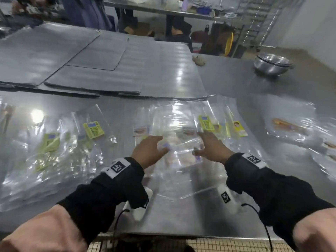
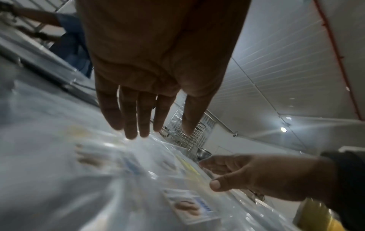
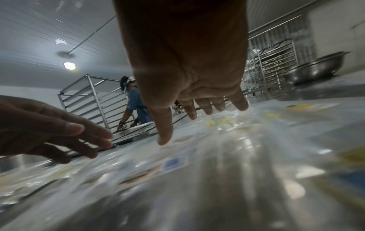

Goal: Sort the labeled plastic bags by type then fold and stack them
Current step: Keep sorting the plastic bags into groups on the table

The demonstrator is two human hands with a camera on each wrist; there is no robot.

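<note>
Both the left hand [image 1: 149, 150] and right hand [image 1: 211, 149] hover flat-fingered, gripping nothing, over the clear bag [image 1: 175, 135] at twelve o'clock, likely light, limp and slippery, best pinched at its edges.

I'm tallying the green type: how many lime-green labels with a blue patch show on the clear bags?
3 lime-green labels: two left of the left hand, one just beyond the right hand. The crumpled clear plastic bags at left may hide more.

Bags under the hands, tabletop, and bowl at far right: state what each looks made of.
Bags: thin clear plastic film, glossy; the table shows through and creases glint.
Tabletop: brushed metal, probably stainless steel; grey with streaked light reflections.
Bowl: polished metal, likely steel; mirror-like rim.
</note>
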